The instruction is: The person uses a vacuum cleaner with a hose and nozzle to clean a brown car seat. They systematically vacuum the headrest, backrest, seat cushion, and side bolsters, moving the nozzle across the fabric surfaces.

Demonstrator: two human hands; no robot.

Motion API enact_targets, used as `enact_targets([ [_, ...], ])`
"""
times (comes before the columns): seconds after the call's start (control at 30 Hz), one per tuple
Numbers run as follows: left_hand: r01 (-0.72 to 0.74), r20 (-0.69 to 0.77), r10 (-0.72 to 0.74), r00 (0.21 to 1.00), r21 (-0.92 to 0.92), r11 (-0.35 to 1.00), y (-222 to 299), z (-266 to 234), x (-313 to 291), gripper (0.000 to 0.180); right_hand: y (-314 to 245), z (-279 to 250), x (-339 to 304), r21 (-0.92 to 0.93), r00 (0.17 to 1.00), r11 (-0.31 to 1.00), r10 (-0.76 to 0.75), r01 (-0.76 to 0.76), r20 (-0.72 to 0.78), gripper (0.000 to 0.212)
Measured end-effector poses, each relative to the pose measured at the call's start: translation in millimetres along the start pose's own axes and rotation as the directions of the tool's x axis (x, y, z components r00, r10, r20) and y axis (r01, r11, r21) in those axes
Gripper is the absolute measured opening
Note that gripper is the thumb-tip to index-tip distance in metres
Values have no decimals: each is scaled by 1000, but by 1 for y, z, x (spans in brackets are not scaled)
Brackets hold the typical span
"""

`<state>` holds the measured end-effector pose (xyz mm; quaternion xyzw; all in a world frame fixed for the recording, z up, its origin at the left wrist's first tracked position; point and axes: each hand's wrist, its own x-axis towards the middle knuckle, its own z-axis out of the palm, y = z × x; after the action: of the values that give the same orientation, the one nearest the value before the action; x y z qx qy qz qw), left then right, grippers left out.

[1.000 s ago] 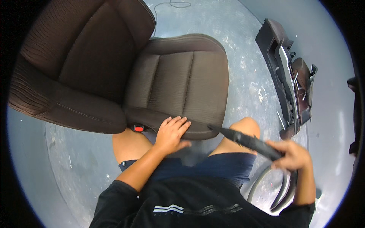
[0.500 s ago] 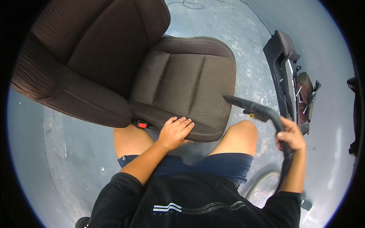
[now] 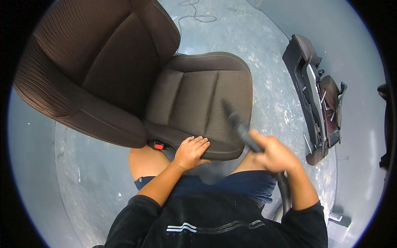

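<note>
A brown fabric car seat (image 3: 194, 93) stands before me, its backrest (image 3: 120, 53) at the left. My left hand (image 3: 191, 153) lies on the near edge of the seat cushion with its fingers stretched out, empty. Wrapped round a black vacuum hose is my right hand (image 3: 275, 155), by the cushion's right front corner. The crevice nozzle (image 3: 235, 119) on the hose points away from me over the cushion, blurred by motion; whether its tip touches the fabric, I cannot tell. A red seat-belt buckle button (image 3: 158, 146) shows at the cushion's near side.
Car interior trim panels (image 3: 308, 87) lean against the grey wall (image 3: 351, 82) at the right. A thin cable (image 3: 198, 17) runs over the floor behind the seat. At the lower right sits a small box (image 3: 340, 219).
My right hand has swung left and inward with the hose, and the nozzle has turned from pointing left to pointing away. My left hand stays on the cushion edge. The view has shifted slightly.
</note>
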<state>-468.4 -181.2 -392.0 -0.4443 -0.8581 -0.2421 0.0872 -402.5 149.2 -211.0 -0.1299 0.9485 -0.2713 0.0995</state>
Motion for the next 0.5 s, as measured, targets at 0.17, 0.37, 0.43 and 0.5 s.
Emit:
enact_targets([
  [0.17,-70,-266,48,963,-74,995,9,-44,-5,49,-1,15,-39,341,959,925,-234,168,163,79],
  [0.37,499,-733,316,603,655,567,-11,-249,-12,99,41,-2,-52,930,938,222,258,-292,233,71],
  [0.43,800,-930,-4,367,313,512,-36,-298,-2,110,51,1,-55,948,936,153,267,-278,231,66],
  [0.5,789,-969,-192,153,3,614,-62,-322,14,102,61,3,-56,958,924,168,346,-232,163,67],
])
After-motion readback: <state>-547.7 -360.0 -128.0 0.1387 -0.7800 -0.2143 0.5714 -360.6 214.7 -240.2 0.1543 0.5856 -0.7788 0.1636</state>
